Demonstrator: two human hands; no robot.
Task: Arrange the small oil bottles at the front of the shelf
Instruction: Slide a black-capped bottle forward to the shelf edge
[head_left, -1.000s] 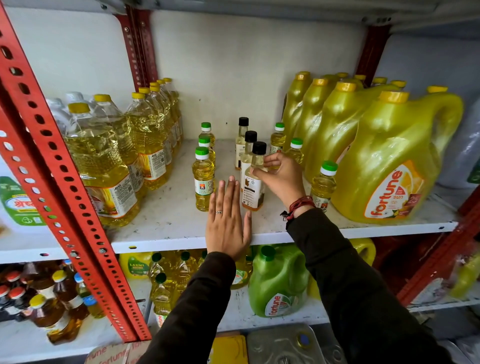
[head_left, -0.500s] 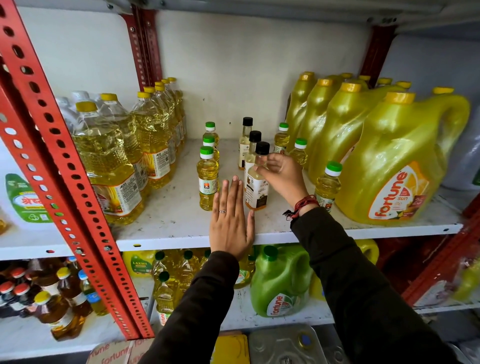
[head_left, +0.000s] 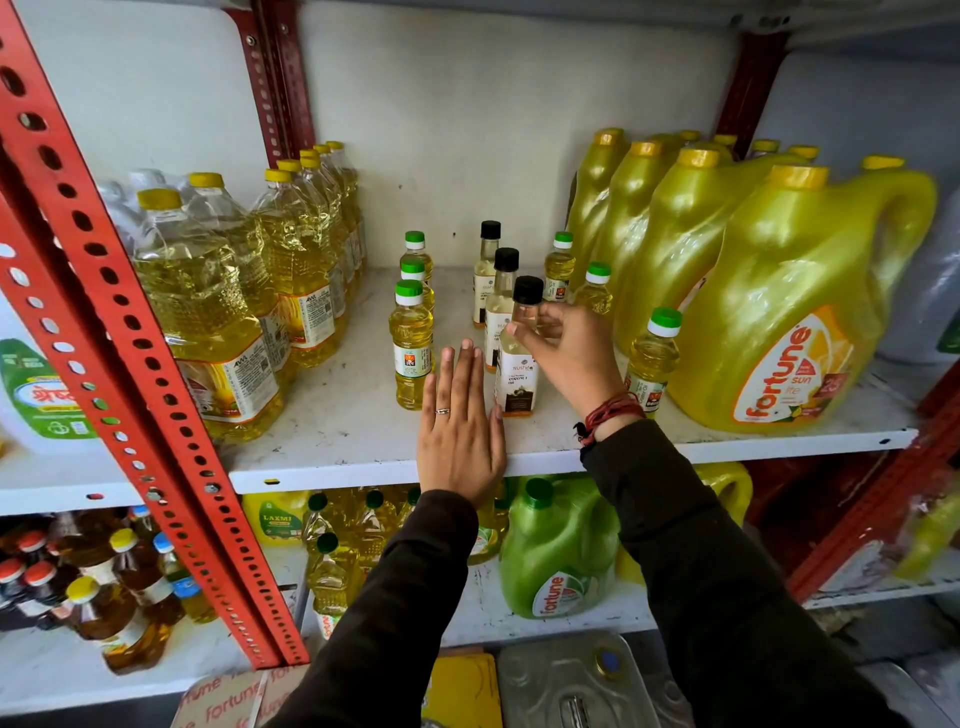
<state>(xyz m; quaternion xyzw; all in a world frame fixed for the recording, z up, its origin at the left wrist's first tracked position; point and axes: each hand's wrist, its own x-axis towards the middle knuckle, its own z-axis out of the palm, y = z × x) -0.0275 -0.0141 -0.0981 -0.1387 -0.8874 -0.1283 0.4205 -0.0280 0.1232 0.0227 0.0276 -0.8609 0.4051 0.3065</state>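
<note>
Small oil bottles stand in three short rows on the white shelf (head_left: 337, 436). The front black-capped coconut oil bottle (head_left: 517, 376) is held at its neck by my right hand (head_left: 566, 358). Two more black-capped bottles (head_left: 503, 291) stand behind it. A green-capped yellow bottle (head_left: 411, 348) leads the left row, and another green-capped bottle (head_left: 652, 358) stands at the right front. My left hand (head_left: 460, 421) lies flat on the shelf's front edge, fingers together and straight, holding nothing, between the front green-capped bottle and the coconut oil bottle.
Large clear oil bottles (head_left: 202, 306) crowd the shelf's left side, and big yellow Fortune jugs (head_left: 795, 312) fill the right. A red perforated upright (head_left: 119, 332) crosses the left foreground. The lower shelf holds a green jug (head_left: 558, 551) and more bottles.
My right hand has slid up from the coconut oil bottle's body to its neck just under the cap. The left hand has stayed flat on the shelf.
</note>
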